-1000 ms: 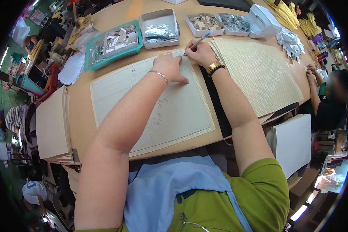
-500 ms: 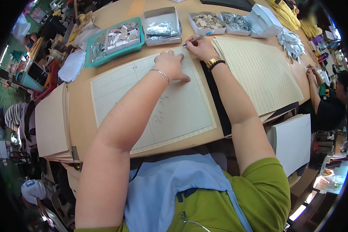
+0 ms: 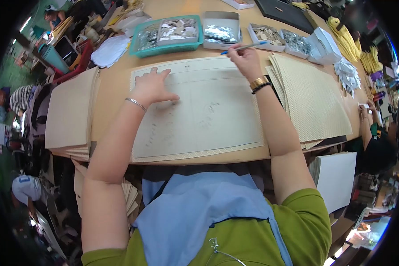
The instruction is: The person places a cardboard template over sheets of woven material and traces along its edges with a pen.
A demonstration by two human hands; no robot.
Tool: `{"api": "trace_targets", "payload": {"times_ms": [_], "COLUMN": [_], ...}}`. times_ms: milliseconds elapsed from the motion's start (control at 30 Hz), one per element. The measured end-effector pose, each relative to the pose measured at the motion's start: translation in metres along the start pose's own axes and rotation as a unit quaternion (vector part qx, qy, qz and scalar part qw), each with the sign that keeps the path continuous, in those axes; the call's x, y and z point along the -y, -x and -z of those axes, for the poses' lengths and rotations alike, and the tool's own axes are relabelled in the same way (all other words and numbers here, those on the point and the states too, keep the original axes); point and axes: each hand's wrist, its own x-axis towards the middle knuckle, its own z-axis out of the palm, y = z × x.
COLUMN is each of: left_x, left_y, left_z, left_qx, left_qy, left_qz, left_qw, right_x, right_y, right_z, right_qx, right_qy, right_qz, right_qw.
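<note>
On the table lies a white marked board point(image 3: 195, 119) with ruled lines and dark scribbles. It rests on a cream woven-texture sheet point(image 3: 208, 156) whose edges show around it. My left hand point(image 3: 153, 88) is spread open on the upper left part of the board, thumb stretched out to the right. Near the board's upper right edge, my right hand point(image 3: 247, 63) grips a pen point(image 3: 255, 44) with blue ends. The pen lies nearly sideways, its left tip close above the board's top edge; whether it touches anything I cannot tell.
A teal basket point(image 3: 137, 44), a white box of plastic packets point(image 3: 221, 20) and boxes of small pieces point(image 3: 266, 34) line the far side. Stacked woven sheets point(image 3: 314, 102) lie right, more boards point(image 3: 71, 111) left. A co-worker point(image 3: 377, 137) sits at the right.
My left hand has shifted left across the board, fingers still spread. My right hand keeps the pen, now tilted flatter. The camera view has turned, so the board looks straighter.
</note>
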Motion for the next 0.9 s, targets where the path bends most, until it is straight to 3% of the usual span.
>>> {"api": "trace_targets", "payload": {"times_ms": [233, 533, 900], "left_x": [0.021, 0.021, 0.018], "left_y": [0.004, -0.003, 0.0], "left_z": [-0.012, -0.02, -0.014], "left_qx": [0.022, 0.017, 0.047], "left_qy": [0.021, -0.006, 0.011], "left_qz": [-0.021, -0.02, -0.005], "left_qw": [0.999, 1.0, 0.999], "right_x": [0.028, 0.035, 0.037], "right_y": [-0.001, -0.004, -0.001], "right_z": [-0.091, -0.102, -0.109], "right_qx": [0.104, 0.136, 0.109], "right_qy": [0.113, 0.195, 0.231], "right_qz": [-0.038, -0.005, 0.034], "right_qw": [0.987, 0.971, 0.966]}}
